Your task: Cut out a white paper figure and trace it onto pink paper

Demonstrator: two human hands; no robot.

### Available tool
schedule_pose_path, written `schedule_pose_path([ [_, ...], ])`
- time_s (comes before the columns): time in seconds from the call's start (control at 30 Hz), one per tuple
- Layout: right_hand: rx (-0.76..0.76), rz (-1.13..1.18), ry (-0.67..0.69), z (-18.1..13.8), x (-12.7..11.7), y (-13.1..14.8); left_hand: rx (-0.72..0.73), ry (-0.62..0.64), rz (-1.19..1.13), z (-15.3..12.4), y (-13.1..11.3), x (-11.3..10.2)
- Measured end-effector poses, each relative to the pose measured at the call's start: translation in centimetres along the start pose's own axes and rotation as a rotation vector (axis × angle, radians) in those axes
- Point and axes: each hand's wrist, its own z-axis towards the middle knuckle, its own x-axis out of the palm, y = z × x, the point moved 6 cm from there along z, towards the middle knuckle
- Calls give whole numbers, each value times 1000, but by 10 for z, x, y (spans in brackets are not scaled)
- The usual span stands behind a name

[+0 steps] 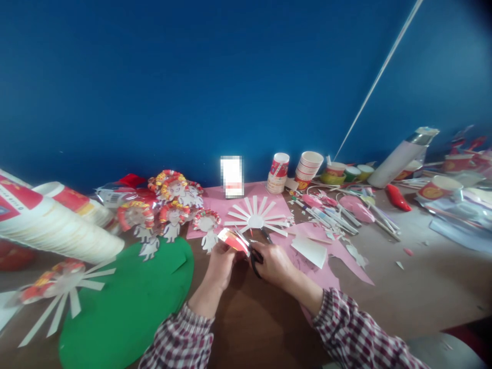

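My left hand (221, 266) pinches a red, yellow and white piece of paper cup (233, 241) in front of me. In my right hand (274, 264) is a pair of black-handled scissors (255, 262), its blades up against the piece. Just beyond both hands, a white paper cup cut into spread strips (255, 221) lies on pink paper (215, 200). To the left stand or lie several white paper figures (210, 238) with red and yellow curled rims. Part of the scissor blades is hidden behind the piece.
Stacked paper cups stand at the back (278, 171) and lean at the left (57, 225). A green paper oval (134, 302) covers the left front. Pens (326, 218), pink scraps (357, 207) and a red pepper-shaped thing (397, 198) lie right. A blue wall (172, 87) rises behind.
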Motion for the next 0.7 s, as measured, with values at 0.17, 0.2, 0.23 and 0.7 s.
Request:
schedule_pose_path([
  [0.17, -2, 10, -8, 0, 0, 0, -4, -17, -12, 0, -1, 0],
  [0.2, -4, 14, -7, 0, 1, 0, -6, -16, -12, 0, -1, 1],
  [0.23, -6, 17, -7, 0, 1, 0, -6, -14, -13, 0, -2, 1],
  [0.7, -5, 68, 7, 0, -2, 3, -20, 5, 1, 0, -2, 2],
])
